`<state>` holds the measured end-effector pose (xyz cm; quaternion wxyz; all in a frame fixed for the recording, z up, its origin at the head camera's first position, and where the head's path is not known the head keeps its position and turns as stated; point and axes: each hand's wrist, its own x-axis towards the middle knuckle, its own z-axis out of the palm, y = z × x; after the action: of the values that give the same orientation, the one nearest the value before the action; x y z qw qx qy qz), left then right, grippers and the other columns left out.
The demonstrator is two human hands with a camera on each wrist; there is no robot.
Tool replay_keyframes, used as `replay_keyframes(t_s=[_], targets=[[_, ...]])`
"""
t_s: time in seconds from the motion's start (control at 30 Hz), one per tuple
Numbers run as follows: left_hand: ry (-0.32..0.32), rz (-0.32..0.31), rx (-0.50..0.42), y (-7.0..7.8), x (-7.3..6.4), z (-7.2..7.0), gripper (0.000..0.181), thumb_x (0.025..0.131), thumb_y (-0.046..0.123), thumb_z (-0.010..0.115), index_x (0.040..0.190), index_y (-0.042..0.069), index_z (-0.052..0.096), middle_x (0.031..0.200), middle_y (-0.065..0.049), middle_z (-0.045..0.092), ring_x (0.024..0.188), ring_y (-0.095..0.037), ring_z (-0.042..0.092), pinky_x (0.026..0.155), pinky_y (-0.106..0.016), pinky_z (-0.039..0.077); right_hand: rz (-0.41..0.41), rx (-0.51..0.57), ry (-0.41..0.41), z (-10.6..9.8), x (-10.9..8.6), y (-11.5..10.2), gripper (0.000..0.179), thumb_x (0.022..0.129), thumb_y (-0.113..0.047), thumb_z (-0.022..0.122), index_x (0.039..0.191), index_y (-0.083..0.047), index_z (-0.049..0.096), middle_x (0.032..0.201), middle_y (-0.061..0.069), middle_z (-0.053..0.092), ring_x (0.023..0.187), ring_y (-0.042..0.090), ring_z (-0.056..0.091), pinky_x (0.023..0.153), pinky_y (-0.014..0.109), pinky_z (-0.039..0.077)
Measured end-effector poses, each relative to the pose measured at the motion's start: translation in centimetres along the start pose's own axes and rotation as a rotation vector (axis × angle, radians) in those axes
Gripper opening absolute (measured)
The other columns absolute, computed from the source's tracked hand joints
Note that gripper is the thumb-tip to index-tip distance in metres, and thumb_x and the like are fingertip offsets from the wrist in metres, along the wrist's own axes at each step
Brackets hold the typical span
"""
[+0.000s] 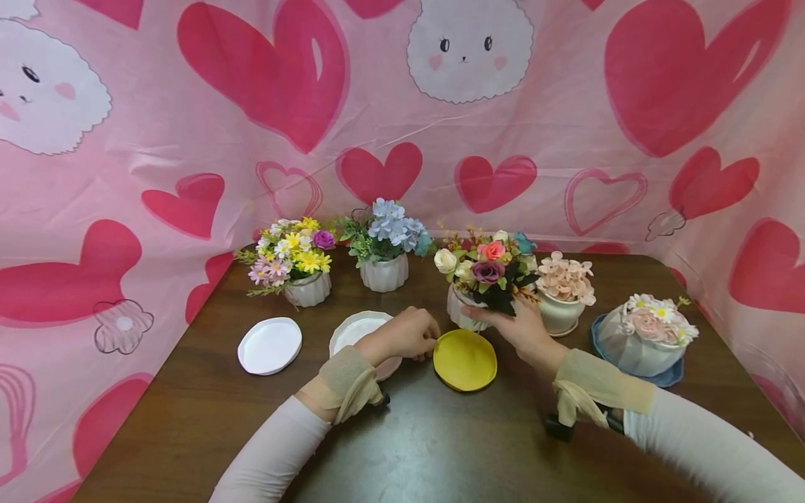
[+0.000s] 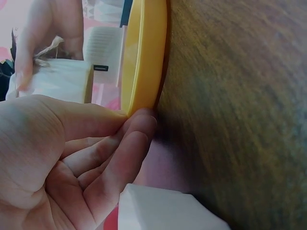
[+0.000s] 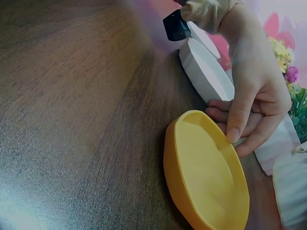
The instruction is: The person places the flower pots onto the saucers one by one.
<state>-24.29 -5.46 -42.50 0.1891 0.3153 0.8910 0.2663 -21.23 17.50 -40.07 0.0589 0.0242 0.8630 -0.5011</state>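
A yellow saucer [image 1: 465, 360] sits on the table [image 1: 415, 447], its rim pinched in the grip of your left hand [image 1: 409, 334], while your right hand [image 1: 520, 330] grips a white pot of mixed flowers [image 1: 457, 306] just behind it. At left lie two white saucers [image 1: 270, 346]; beyond them stands a pot of blue flowers [image 1: 385, 274], before a heart-print backdrop [image 1: 377, 84].
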Motion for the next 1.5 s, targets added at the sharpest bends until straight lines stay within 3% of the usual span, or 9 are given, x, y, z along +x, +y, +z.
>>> replay_keyframes(t_s=[0.23, 0.4, 0.7, 1.5], targets=[[0.005, -0.004, 0.011, 0.0, 0.0, 0.0, 0.013, 0.096, 0.012, 0.063, 0.095, 0.007, 0.075, 0.067, 0.002, 0.070, 0.052, -0.006, 0.064, 0.053, -0.022, 0.054, -0.017, 0.022, -0.024, 0.4, 0.0, -0.2, 0.101, 0.070, -0.062, 0.080, 0.153, -0.026, 0.035, 0.159, 0.002, 0.038, 0.145, 0.030, 0.034, 0.118, 0.057, 0.028], [0.001, -0.005, 0.006, 0.2, -0.1, -0.1, 0.013, 0.096, 0.012, 0.063, 0.096, 0.006, 0.075, 0.068, 0.000, 0.071, 0.052, -0.008, 0.064, 0.052, -0.022, 0.054, 0.006, 0.034, -0.041, 0.6, -0.1, -0.3, 0.104, 0.069, -0.064, 0.080, 0.153, -0.025, 0.033, 0.158, 0.003, 0.037, 0.143, 0.031, 0.035, 0.118, 0.057, 0.028], [0.003, -0.005, 0.006, 0.1, 0.0, 0.0, 0.014, 0.096, 0.013, 0.063, 0.098, 0.007, 0.076, 0.071, -0.001, 0.072, 0.052, -0.007, 0.064, 0.053, -0.022, 0.054, -0.046, 0.046, -0.042, 0.6, -0.6, -0.3, 0.095, 0.072, -0.058, 0.081, 0.150, -0.024, 0.040, 0.155, 0.002, 0.043, 0.142, 0.029, 0.038, 0.118, 0.056, 0.029], [0.007, -0.006, -0.012, 0.2, -0.1, 0.0, 0.014, 0.095, 0.012, 0.063, 0.100, 0.006, 0.076, 0.073, -0.003, 0.072, 0.053, -0.009, 0.064, 0.052, -0.023, 0.054, -0.059, 0.058, -0.069, 0.5, -1.9, -0.2, 0.091, 0.077, -0.052, 0.080, 0.152, -0.024, 0.036, 0.158, 0.003, 0.038, 0.145, 0.030, 0.034, 0.119, 0.056, 0.027]])
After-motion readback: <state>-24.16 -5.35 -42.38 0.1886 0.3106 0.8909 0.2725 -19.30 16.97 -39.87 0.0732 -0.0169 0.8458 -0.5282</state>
